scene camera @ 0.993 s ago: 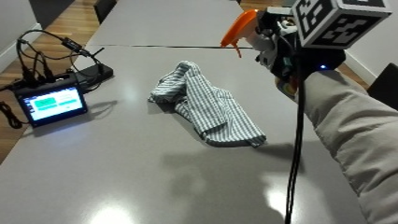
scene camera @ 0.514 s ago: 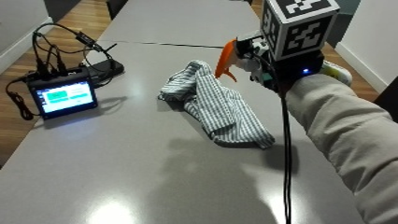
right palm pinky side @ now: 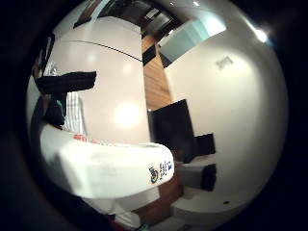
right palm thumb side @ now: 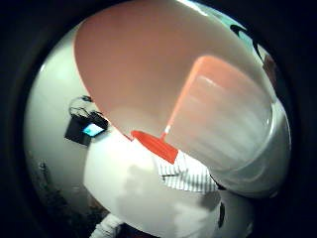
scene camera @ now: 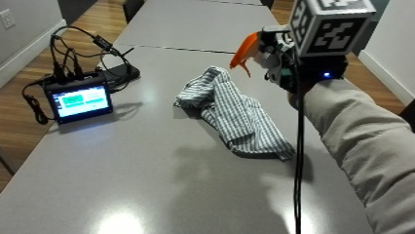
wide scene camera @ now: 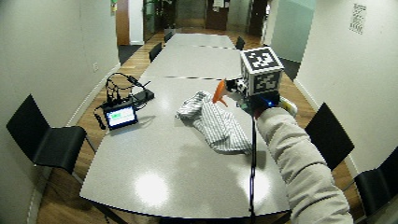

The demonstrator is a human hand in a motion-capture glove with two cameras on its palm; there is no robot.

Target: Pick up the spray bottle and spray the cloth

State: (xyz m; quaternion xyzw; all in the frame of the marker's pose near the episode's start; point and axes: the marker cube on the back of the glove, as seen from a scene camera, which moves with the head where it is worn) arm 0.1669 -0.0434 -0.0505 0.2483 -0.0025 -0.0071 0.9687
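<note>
Now r. hand [scene camera: 290,73] holds spray bottle [scene camera: 250,51] above cloth [scene camera: 233,112].

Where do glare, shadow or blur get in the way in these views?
Outside view: ceiling-light glare on the table, soft shadow beside the cloth. Thumb side palm view: the spray bottle looms blurred, masking most of the scene. Little finger side palm view: glare patch on the tabletop, strong round distortion.

Cloth [scene camera: 232,111] mid-table [scene camera: 162,185], screen [scene camera: 78,100] left.
</note>
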